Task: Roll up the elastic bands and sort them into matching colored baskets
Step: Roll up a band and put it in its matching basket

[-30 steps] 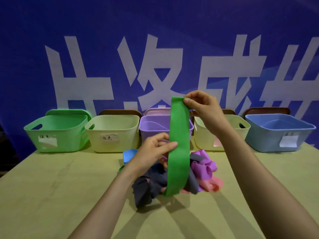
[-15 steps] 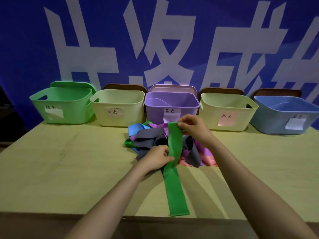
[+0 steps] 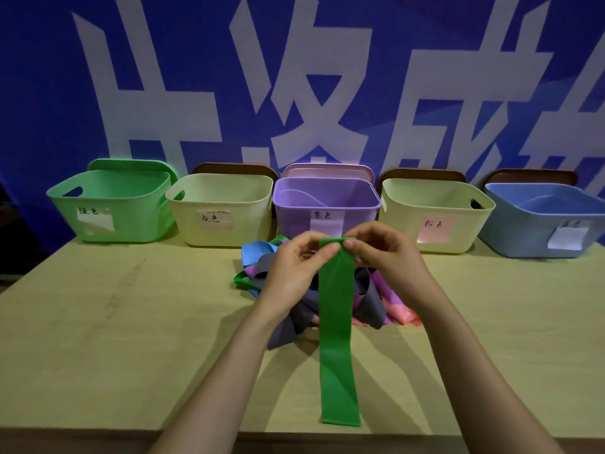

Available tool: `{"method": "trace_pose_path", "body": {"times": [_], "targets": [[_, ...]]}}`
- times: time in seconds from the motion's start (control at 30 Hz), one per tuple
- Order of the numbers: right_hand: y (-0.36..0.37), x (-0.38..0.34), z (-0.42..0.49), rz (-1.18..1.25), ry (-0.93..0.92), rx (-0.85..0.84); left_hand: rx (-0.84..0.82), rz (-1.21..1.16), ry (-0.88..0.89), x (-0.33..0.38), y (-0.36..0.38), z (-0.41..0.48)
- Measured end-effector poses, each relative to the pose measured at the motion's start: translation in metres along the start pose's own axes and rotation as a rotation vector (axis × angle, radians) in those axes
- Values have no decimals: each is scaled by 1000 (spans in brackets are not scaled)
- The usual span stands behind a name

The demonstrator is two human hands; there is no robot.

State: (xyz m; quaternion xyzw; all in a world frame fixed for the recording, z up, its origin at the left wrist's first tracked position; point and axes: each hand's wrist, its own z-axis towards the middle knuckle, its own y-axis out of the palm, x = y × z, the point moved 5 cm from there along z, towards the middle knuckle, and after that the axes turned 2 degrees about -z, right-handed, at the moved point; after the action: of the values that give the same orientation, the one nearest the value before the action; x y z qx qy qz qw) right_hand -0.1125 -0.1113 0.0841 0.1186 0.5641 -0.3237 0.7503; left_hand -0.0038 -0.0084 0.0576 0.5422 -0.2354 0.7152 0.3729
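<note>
A long green elastic band (image 3: 337,339) lies stretched toward me over the table, its near end close to the front edge. My left hand (image 3: 294,270) and my right hand (image 3: 389,260) both pinch its far end, thumbs meeting at the top fold. Under and behind the band sits a heap of loose bands (image 3: 366,293) in grey, blue, purple, pink and green. Along the back stand a green basket (image 3: 111,204), a cream basket labelled grey (image 3: 222,208), a purple basket (image 3: 327,201), a cream basket labelled pink (image 3: 435,211) and a blue basket (image 3: 550,221).
The yellow-green table (image 3: 131,322) runs wide to the left and right of the heap. Its front edge (image 3: 98,432) is near the bottom of the view. A blue banner with large white characters (image 3: 294,77) hangs behind the baskets.
The green band came down from hanging upright and now lies flat toward me. My left hand moved from its middle up to the far end, beside my right hand.
</note>
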Motion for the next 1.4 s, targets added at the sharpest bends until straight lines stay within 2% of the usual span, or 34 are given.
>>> {"method": "trace_pose_path", "body": {"times": [0.13, 0.5, 0.63, 0.77, 0.97, 1.4], "targets": [[-2, 0, -5, -3, 0, 49, 87, -77, -15, 0, 5, -1], [1, 7, -22, -126, -79, 250, 72, -109, -95, -7, 12, -12], [-1, 7, -29, -115, -72, 236, 45, -92, -149, -4, 12, -17], [2, 6, -30, -139, -84, 229, 62, -9, -117, 2, 8, -16], [2, 3, -27, -136, -75, 185, 51, -67, -124, 5, 9, -14], [-2, 1, -24, -40, 1, 179, 44, 14, -28, 10, 12, -13]]}}
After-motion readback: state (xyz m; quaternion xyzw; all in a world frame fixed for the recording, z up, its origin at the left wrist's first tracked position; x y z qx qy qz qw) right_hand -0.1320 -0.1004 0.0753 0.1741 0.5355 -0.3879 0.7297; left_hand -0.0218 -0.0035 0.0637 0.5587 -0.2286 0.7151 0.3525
